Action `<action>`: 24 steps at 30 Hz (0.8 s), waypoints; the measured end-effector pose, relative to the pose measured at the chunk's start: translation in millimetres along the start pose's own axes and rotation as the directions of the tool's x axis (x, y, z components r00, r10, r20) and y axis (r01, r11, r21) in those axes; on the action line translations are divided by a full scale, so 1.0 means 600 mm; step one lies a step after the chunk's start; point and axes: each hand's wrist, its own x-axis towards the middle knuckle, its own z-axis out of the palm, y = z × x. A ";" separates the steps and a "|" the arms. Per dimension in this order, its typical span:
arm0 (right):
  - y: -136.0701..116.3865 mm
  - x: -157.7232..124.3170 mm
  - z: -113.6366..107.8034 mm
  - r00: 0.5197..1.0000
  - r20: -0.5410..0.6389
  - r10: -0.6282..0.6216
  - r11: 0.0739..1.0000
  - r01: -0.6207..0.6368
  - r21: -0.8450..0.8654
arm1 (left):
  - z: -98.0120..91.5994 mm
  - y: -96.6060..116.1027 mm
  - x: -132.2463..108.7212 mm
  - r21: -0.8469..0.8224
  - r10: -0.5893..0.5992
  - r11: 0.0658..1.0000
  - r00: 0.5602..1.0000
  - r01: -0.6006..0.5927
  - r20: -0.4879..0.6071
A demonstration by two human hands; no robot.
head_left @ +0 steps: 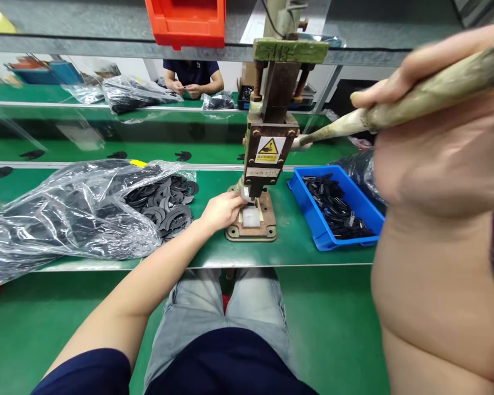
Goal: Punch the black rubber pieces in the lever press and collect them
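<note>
Fingers (235,202) of the left hand (221,212) reach in under the press (267,126), beside its pale block (251,217); whether they grip a part cannot be told. The right hand (440,151) has its fingers closed around the lever (432,97), which slants up from the press. The press stands upright on its base (251,233), close to the desk's (296,241) front edge. On its right, a blue bin (324,244) holds heaped slim black parts (333,206); on its left lies a clear bag (69,214), curved dark pieces (173,206) at its mouth. A red bin (187,37) sits on the shelf (82,24) above. The bag's left end overhangs the front edge; the blue bin's near corner lies just inside it. Open desk separates base from bin and base from bag, the left forearm (164,258) crossing the latter strip.
</note>
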 end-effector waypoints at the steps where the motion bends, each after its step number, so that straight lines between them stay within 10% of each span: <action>1: -0.002 -0.001 0.010 0.999 -0.025 0.030 0.999 -0.029 0.035 | -0.001 0.003 0.000 0.017 0.011 1.000 1.000 -0.011 0.015; 15: 0.027 -0.237 0.048 0.984 -0.177 -0.033 0.982 -0.001 -0.188 | -0.025 -0.004 0.001 -0.052 0.059 0.997 0.997 -0.056 0.053; 20: 0.036 -0.235 0.058 0.962 -0.270 -0.032 0.982 -0.020 -0.188 | -0.103 -0.113 -0.004 0.184 -0.205 0.964 0.977 0.191 0.058; 24: 0.045 -0.237 0.069 0.935 -0.346 -0.076 0.989 0.027 -0.145 | -0.147 -0.211 0.013 0.324 -0.557 0.802 0.824 0.501 0.103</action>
